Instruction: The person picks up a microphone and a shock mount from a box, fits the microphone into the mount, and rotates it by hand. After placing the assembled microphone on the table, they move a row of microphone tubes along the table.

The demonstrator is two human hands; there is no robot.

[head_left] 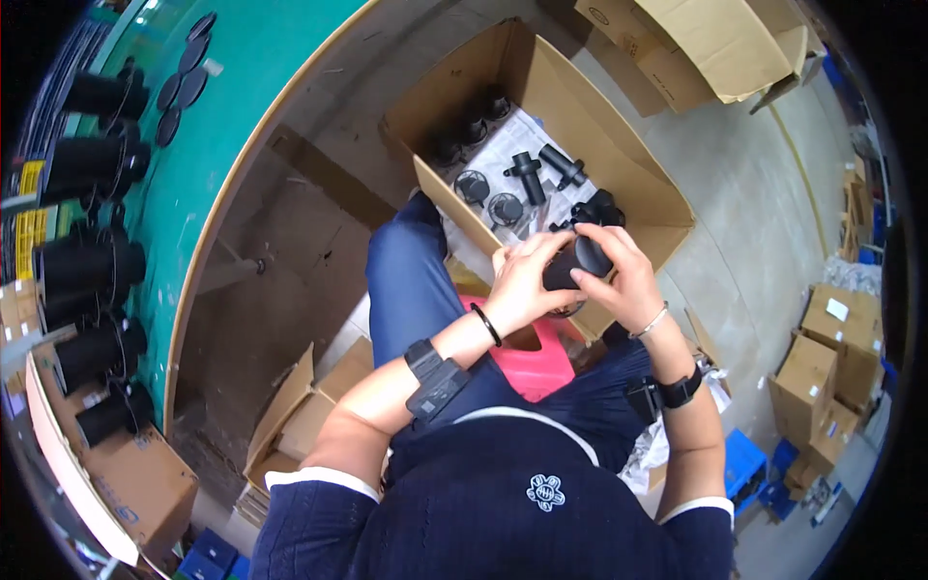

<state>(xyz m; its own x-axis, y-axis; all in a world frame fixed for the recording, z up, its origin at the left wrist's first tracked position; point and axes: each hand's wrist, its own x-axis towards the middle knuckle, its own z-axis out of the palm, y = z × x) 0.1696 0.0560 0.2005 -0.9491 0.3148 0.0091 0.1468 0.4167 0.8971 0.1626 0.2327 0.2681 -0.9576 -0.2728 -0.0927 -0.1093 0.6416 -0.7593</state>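
Note:
My left hand [523, 279] is wrapped round a black cylindrical part [559, 272], above the near corner of an open cardboard box [638, 159]. From the other side, the fingers and thumb of my right hand [626, 278] grip a smooth, rounded black cap-like piece [592, 253] at its end. The two pieces meet; whether they are joined I cannot tell. Inside the box, a black tube with side lugs [527, 176] lies beside another black tube [563, 164]. Round black caged parts [472, 187] sit near them on a pale sheet.
A green-topped table [242, 58] curves along the left, bearing flat black discs [191, 87] and several large black cylinders [92, 266]. Cardboard boxes stand at upper right [715, 43] and far right [807, 372]. A pink stool [532, 372] shows between my legs.

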